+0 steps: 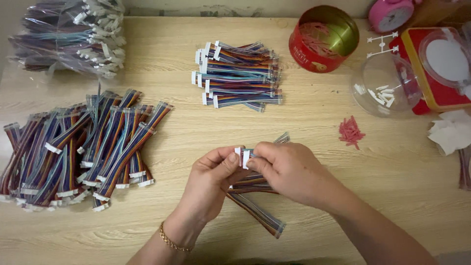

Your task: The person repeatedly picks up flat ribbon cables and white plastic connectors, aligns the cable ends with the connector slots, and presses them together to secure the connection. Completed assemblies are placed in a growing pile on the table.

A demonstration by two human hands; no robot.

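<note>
My left hand [212,180] and my right hand [289,169] meet over the middle of the wooden table [314,122]. Both pinch the white connector ends of a small bundle of multicoloured ribbon cables [256,208], whose far ends trail toward me under my hands. A large loose pile of the same cables [78,147] lies to the left. A neat stack of cables [240,73] sits beyond my hands.
A clear bag of cables [68,37] lies at the back left. A red round tin [324,39], a clear plastic bowl [387,86], a red-rimmed box [436,64], a pink clock [390,13], small red ties [351,131] and crumpled tissue [451,132] are at the right.
</note>
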